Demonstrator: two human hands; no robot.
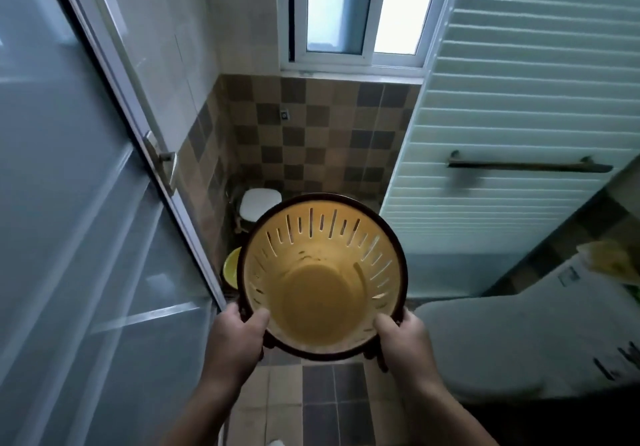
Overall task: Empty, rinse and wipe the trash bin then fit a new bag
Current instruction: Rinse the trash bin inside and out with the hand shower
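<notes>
- Two forearms come up from the bottom edge of the head view, both bare as far as the frame shows them.
- Left hand (235, 334): no glove, no ring or other jewellery visible; the wrist carries no watch or band.
- Right hand (403, 338): likewise ungloved, its wrist plain.
- No sleeve or cuff shows on either arm; any clothing lies outside the frame.

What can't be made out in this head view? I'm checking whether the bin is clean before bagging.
- Trash bin outer wall and underside: hidden behind its own rim and inside.
- Fingers of left hand and right hand: curled under the rim; only thumbs show.
- Yellow basin: mostly hidden by the bin.
- Yellow item at right: blurred.
- Wetness inside the bin: too dim to judge.
</notes>
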